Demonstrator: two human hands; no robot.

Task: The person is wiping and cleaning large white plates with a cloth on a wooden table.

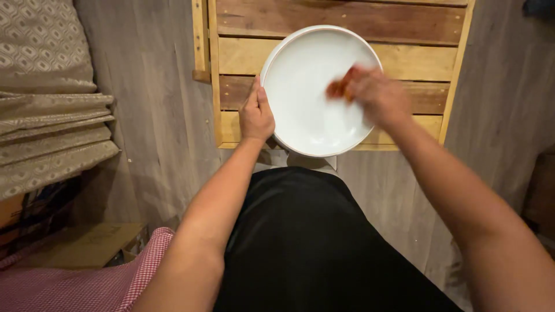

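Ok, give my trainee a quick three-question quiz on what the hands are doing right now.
1. True or false: the left hand grips the rim of the white plate.
2. What does the right hand press on the plate? A) orange cloth B) metal spoon C) green sponge
3. What does the plate sit over?

Key:
1. True.
2. A, the orange cloth, blurred.
3. A wooden slatted pallet.

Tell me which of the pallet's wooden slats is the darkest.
The top slat of the wooden pallet, above the white plate. It is reddish brown, darker than the brown slat level with the left hand, while the other slats are pale yellow.
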